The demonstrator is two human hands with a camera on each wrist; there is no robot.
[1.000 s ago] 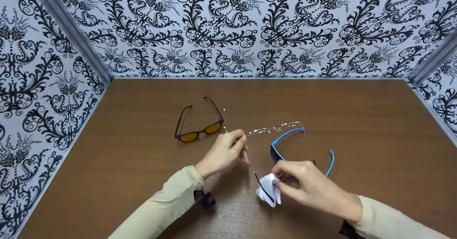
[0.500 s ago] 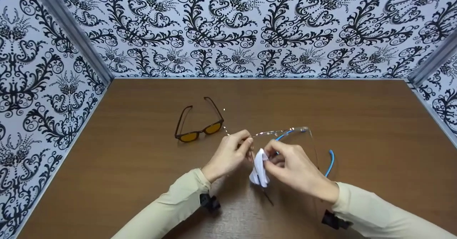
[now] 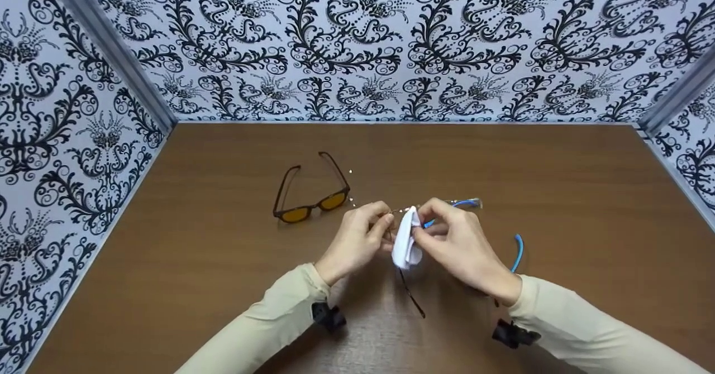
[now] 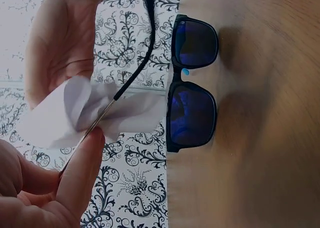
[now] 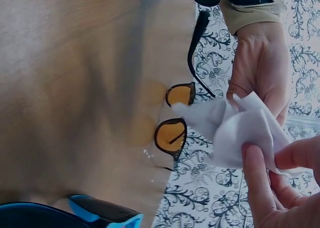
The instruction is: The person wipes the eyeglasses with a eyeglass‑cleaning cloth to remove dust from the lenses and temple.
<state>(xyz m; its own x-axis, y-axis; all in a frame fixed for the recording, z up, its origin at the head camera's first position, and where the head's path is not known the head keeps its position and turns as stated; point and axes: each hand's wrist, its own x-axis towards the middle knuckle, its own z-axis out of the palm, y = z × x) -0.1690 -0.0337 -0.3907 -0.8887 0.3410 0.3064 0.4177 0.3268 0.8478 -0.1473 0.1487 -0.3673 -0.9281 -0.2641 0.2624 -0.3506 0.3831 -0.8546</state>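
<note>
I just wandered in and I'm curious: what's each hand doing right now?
Left hand: closed, pinching thin-framed glasses by one side arm.
Right hand: closed, pinching a white cloth.

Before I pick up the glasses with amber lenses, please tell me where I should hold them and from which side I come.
I would pinch the bridge of the amber-lensed glasses, coming from above on the near side. Their front faces that side and both temples stretch away, open, so the narrow bridge looks reachable without touching the lenses.
</note>
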